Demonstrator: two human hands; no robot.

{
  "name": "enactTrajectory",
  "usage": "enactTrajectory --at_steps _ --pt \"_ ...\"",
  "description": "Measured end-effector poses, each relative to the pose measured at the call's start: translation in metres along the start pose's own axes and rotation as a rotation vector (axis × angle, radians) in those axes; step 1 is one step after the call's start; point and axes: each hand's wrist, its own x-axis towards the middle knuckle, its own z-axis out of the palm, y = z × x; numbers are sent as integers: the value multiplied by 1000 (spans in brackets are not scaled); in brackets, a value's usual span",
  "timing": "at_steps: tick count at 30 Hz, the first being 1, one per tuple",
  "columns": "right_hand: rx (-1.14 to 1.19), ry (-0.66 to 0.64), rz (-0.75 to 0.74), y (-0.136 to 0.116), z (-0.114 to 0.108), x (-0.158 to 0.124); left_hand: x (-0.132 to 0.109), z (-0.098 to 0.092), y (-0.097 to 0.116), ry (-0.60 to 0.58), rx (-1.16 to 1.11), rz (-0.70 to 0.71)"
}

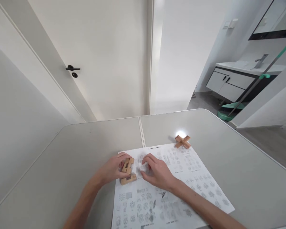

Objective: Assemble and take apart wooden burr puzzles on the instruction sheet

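Note:
My left hand (112, 169) is closed on notched wooden puzzle pieces (128, 166), its thumb and fingers at their two ends. Just below them, close to my thumb, lies another notched wooden block (128, 180). To the right hovers my right hand (158, 172), its thumb and fingers curved and apart with nothing between them. Under both hands is a large printed instruction sheet (138, 219) covered in small grey diagrams. A cross of joined wooden pieces (182, 142) rests at the sheet's far right corner.
The pale grey table (95, 140) has a seam (142, 132) down its middle and rounded far corners. Beyond it stands a white door (105, 57) with a black handle. At right are a washbasin cabinet (231, 82) and a green-handled broom and dustpan (233, 106).

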Motion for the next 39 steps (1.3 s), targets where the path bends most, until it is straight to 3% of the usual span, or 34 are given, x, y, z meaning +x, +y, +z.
enactTrajectory --at_steps 7,14,20,23,25,27,31,35,39 --pt "-40 -124 -208 -3 -6 -7 14 36 8 164 -52 45" --pt "-18 -143 -216 -3 -20 -15 15 37 7 236 -45 15" --pt "-47 -184 -296 -8 -14 -13 18 42 19 224 -69 20" --pt "27 -222 -294 0 -26 -18 23 49 27 198 -74 38" --pt "161 -279 -234 9 -41 -24 28 57 32 174 -80 55" --pt "333 -291 -68 21 -56 -29 32 67 38 153 -91 73" --pt "573 -54 188 44 -76 -28 37 82 44 135 -129 76" --pt "654 25 239 53 -77 -14 32 81 39 132 -245 74" --pt "696 81 261 50 -64 -6 29 76 30 218 -564 6"
